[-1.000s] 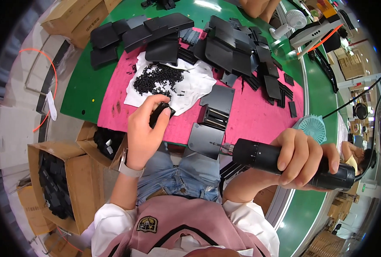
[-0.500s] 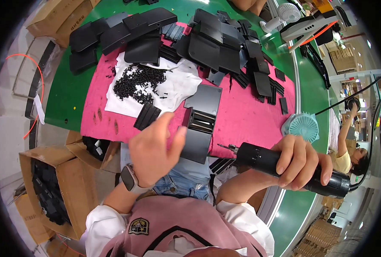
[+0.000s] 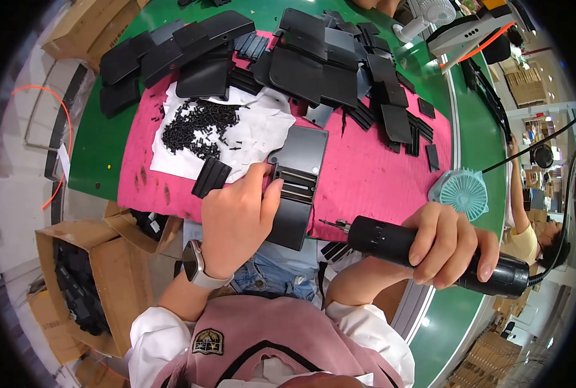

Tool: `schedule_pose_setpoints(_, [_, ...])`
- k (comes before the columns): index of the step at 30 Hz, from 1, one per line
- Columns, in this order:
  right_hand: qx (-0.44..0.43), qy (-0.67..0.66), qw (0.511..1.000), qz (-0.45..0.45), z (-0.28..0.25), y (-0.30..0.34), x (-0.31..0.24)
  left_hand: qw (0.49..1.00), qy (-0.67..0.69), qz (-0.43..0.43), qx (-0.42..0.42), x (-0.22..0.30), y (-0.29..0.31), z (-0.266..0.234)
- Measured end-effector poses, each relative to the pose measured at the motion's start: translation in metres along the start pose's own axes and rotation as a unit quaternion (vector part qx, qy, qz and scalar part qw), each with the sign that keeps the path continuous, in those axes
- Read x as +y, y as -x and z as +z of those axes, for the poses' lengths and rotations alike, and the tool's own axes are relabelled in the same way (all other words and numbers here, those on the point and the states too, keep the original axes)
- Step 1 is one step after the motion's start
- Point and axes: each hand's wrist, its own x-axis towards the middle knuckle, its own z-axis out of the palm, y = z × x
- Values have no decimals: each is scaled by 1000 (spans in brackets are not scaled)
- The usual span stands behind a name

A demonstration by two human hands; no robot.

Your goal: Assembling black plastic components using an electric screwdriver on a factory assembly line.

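My right hand is wrapped round a black electric screwdriver, its bit pointing left and a cable at its rear. My left hand reaches to the left edge of a flat black plastic panel. Its thumb and index finger are a little apart, with nothing visible between them; the other fingers are mostly hidden. Metal rails cross the panel's middle. Just beyond the left hand lies a small ribbed black plastic piece. Many black screws are heaped on a white cloth.
Black plastic panels are piled along the far side of the pink mat, on a green table. A teal fan stands right. Cardboard boxes with black parts stand lower left. Another person is at far right.
My left hand has moved slightly toward the panel, its thumb and index finger now at the panel's edge. The screwdriver has shifted a little left. The view has shifted slightly too.
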Motion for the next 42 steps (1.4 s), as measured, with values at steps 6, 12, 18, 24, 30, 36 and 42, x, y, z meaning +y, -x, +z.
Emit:
schedule_pose_setpoints(6, [-4,20,1000,-8,-2,5,2,993,-104,33,36,10,6,3])
schedule_pose_setpoints(12, [-1,1,1000,3,4,1,3,981,-50,97,162,6,10,2])
schedule_pose_setpoints(18, [21,-26,999,-23,14,-2,11,939,328,53,-91,14,13,-23])
schedule_pose_setpoints(24, [58,-88,994,-36,27,-5,21,910,396,99,-73,2,22,-14])
schedule_pose_setpoints(30, [115,-166,977,-72,36,-8,22,943,320,90,-3,3,25,-24])
schedule_pose_setpoints(36, [88,-93,990,-64,31,-1,9,981,17,105,161,-31,36,-16])
schedule_pose_setpoints(42, [18,-42,999,-14,22,6,6,968,-121,75,207,-50,27,-21])
